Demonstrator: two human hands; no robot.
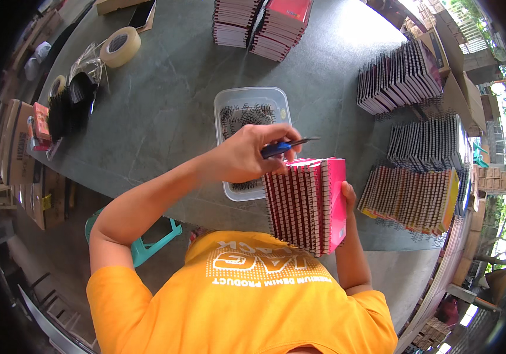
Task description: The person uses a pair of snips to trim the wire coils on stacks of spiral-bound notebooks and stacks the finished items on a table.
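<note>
In front of my chest is a stack of spiral-bound notebooks [300, 206] with pink and dark red covers, their coil spines facing the left. My right hand [349, 197] grips the stack from its right side, with most of its fingers hidden behind the pink cover. At the top left corner of the stack, my left hand [247, 152] is closed around a blue-handled tool [275, 149] with a thin, pointed metal tip aimed right; its exact kind is unclear. Beneath that hand, a clear plastic tub [224, 100] contains many black coil pieces [247, 115].
More spiral notebooks [400, 76] stand in rows on the right, beside grey ones [424, 141] and yellow-covered ones [409, 197]. Red-covered stacks [279, 29] occupy the far side of the table [164, 106]. A tape roll [120, 47] and a black brush [67, 106] lie left.
</note>
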